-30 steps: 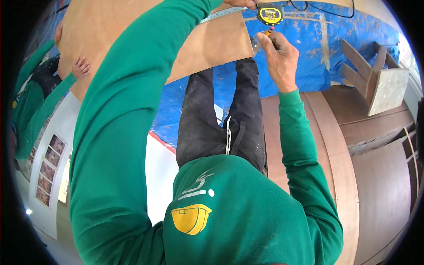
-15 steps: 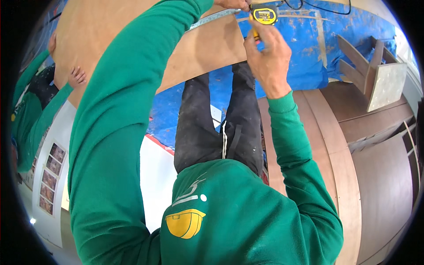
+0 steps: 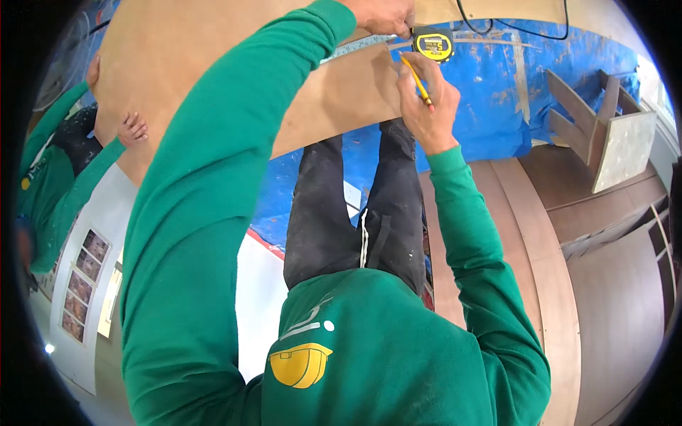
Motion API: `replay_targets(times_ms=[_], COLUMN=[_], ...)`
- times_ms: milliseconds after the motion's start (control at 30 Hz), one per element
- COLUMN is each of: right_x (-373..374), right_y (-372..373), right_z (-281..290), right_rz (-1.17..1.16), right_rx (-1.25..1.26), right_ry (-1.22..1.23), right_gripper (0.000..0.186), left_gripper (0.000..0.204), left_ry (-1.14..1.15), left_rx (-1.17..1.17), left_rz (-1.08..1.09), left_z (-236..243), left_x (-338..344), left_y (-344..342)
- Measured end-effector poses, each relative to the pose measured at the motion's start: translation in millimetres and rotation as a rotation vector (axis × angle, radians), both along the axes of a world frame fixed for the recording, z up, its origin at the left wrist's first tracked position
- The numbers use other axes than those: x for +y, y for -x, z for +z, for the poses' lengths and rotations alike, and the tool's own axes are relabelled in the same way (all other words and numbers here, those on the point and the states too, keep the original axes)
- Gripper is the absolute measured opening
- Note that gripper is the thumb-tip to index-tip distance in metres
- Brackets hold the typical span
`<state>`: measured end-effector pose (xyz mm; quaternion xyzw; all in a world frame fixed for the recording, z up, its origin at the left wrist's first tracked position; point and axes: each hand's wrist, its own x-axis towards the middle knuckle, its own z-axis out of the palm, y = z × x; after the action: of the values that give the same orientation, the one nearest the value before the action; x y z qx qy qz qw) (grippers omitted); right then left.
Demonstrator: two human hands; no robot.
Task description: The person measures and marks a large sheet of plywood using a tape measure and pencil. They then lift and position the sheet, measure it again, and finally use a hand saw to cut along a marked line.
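Note:
My left hand (image 3: 387, 14) reaches to the top of the view, its fingers closed at the mouth of a black and yellow tape measure (image 3: 433, 45). From the case a pale blade (image 3: 362, 47) runs left across a large brown plywood sheet (image 3: 341, 92). In my right hand (image 3: 432, 110) a yellow pencil (image 3: 417, 79) is pinched. Its point is up by the sheet's right edge, just below the tape case; whether it touches the wood I cannot tell.
At the left, a co-worker in a green sweater (image 3: 67, 184) rests both hands on the sheet. Blue sheeting (image 3: 483, 92) covers the floor. Joined boards (image 3: 625, 149) stand at the right, above brown panels (image 3: 518, 234). A black cable (image 3: 526, 32) loops at the top.
The tape measure, sheet and my hands sit slightly lower in view, and more of my left hand shows. My right hand has tilted, turning the pencil to slant more, its point up and left.

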<state>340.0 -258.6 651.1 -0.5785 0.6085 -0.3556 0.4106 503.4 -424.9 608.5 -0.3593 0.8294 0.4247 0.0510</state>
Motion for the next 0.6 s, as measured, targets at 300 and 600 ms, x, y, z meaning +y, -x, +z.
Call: replay_targets(times_ms=[300,600], right_x=[-5,-3], right_y=[-23,-25], right_z=[-28,-34], right_rz=[-0.132,-0.139], right_rx=[-0.039,-0.040], right_ry=[0.021,0.024], right_gripper=[0.018,0.015], left_gripper=[0.031,0.029], left_ry=[-0.042,-0.036], left_rx=[-0.012,-0.046], left_rz=[0.007,-0.020], left_z=[7,6], left_x=[-3,-5], left_y=[3,4])
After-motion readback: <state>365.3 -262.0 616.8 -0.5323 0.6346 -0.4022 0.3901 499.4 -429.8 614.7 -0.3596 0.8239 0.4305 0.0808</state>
